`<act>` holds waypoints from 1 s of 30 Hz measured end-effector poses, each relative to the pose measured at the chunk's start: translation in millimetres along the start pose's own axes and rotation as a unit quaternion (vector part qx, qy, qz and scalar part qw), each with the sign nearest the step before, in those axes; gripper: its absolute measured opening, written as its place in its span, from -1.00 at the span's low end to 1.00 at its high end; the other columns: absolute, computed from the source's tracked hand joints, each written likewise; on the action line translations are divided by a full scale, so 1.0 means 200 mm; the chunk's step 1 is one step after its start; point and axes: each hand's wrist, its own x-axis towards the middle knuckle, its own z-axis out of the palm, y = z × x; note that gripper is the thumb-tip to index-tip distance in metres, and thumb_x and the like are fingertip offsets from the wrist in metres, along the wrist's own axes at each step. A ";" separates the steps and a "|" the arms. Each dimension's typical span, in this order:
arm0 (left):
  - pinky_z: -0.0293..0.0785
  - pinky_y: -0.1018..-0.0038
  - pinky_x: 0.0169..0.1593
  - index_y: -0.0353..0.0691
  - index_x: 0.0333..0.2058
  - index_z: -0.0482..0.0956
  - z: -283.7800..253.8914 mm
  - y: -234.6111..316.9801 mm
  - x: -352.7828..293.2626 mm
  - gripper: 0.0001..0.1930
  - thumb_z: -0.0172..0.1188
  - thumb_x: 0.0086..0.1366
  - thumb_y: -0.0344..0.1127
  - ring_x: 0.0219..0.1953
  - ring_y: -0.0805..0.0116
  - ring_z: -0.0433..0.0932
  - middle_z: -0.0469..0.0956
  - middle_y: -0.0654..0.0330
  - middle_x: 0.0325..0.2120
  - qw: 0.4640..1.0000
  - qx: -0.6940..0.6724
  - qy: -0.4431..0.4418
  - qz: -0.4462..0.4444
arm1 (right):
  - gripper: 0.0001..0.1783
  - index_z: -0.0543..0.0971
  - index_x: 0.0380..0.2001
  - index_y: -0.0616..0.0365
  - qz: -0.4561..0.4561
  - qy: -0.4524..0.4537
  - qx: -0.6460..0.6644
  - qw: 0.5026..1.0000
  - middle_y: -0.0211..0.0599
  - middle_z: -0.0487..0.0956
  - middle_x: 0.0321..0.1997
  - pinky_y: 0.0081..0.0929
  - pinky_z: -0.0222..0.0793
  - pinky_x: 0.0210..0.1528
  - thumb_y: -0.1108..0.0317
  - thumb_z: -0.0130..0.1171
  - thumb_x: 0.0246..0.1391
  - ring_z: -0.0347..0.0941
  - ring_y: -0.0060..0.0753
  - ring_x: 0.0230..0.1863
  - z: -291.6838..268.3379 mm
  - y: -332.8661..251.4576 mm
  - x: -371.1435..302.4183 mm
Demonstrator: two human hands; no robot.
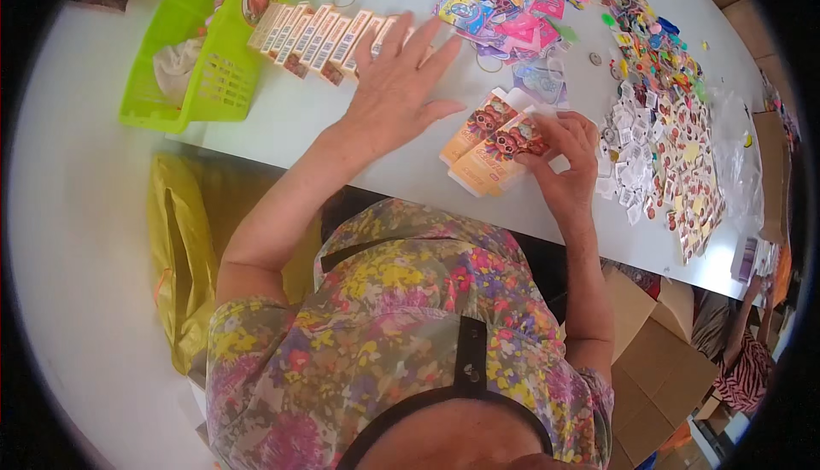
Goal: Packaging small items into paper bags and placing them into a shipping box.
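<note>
My left hand (389, 99) is spread open over the right end of a row of small cartons (307, 39), which stand side by side on the table. I cannot tell whether its fingertips touch them. My right hand (571, 163) pinches the right edge of a flat, unfolded orange carton (487, 165) with a printed cartoon character. Beneath and beside it lie similar flat cartons (475, 133), overlapping near the table's front edge.
A green plastic basket (184, 94) stands at the far left. Colourful flat packets (512, 17) are piled at the back. Small trinkets (641, 39), white tags (628, 141) and printed stickers (688, 180) spread along the right. Below are a yellow bag (179, 256) and an open cardboard box (662, 376).
</note>
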 end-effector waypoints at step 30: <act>0.55 0.56 -0.19 -0.30 0.17 0.29 0.09 0.59 -0.18 -0.37 0.27 0.11 -0.64 -0.23 0.50 0.58 0.54 0.17 -0.16 0.586 -0.784 -0.051 -0.197 | -0.61 0.48 0.07 0.37 0.310 0.096 0.241 0.915 -0.37 0.62 -0.29 -0.72 0.42 -0.25 0.57 0.16 0.14 0.48 -0.68 -0.31 -0.04 -0.13 -0.32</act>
